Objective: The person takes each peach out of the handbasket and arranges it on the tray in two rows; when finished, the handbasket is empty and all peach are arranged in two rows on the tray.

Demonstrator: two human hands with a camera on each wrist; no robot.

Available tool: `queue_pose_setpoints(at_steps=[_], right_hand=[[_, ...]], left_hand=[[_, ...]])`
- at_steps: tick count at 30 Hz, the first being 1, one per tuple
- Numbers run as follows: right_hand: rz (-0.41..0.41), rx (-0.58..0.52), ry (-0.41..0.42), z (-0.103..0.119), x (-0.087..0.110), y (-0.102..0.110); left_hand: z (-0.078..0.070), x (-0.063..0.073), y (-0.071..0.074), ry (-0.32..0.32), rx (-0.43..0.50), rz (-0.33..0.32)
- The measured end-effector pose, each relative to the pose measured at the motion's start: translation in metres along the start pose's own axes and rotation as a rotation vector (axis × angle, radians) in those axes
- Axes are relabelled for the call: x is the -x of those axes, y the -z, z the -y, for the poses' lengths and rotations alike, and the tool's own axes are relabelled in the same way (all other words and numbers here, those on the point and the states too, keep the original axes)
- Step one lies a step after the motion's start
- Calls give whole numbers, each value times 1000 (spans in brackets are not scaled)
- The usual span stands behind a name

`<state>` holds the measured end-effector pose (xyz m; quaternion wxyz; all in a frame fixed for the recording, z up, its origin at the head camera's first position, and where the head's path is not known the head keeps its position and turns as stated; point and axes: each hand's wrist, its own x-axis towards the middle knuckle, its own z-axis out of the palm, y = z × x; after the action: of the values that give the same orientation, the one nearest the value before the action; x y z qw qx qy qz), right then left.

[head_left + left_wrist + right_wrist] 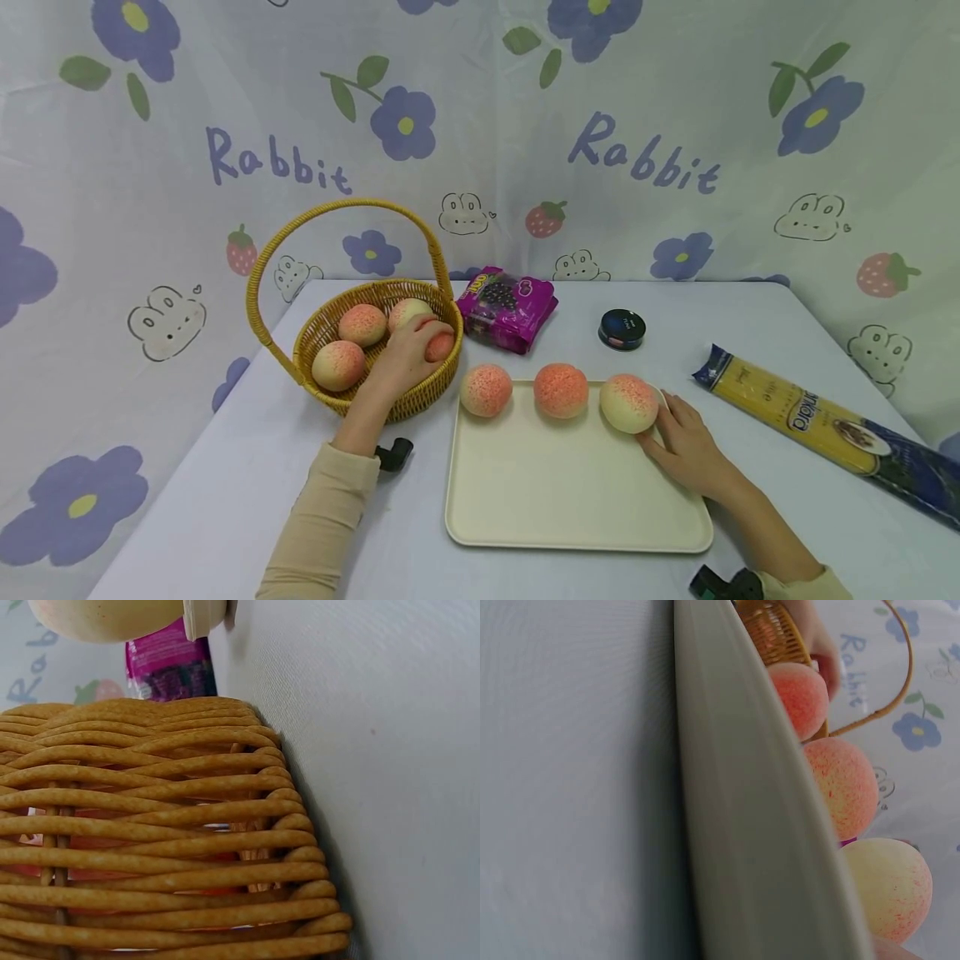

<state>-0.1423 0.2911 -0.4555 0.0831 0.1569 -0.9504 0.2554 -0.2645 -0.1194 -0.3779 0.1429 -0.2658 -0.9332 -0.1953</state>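
Note:
My left hand (408, 358) reaches into the yellow wicker basket (405, 404) and grips a peach (439, 347) at its right side, fingers bent over it. Other peaches in the basket include a pink one (363, 325) and a paler one (339, 366). Three more sit in a row along the far edge of a cream tray (570, 492): a left one (486, 390), a middle one (561, 391) and a right one (628, 403). Beside the right one, my right hand (690, 446) touches it with fairly straight fingers at the tray's right edge. Basket weave hides the left hand in the left wrist view.
A purple snack bag (506, 308) lies right of the basket, with a round black tin (622, 329) farther right. A long yellow and blue pasta packet (832, 425) slants across the table's right side. The basket's tall handle (360, 202) arches above its rim.

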Motion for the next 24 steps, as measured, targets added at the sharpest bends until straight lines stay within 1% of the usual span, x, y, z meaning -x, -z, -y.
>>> queue_pose_setpoints(at_steps=[3,11,18,24], right_hand=[[0,3,-4,0,0,0],[1,-4,-9,1,0,1],[9,1,-19,0,0,1],[8,-11,-15,0,0,1]], left_hand=[[0,0,0,1,-1,-15],[-1,1,1,-24,-24,-49],[0,0,2,-57,-80,-146],[-1,0,5,-60,-97,-190]])
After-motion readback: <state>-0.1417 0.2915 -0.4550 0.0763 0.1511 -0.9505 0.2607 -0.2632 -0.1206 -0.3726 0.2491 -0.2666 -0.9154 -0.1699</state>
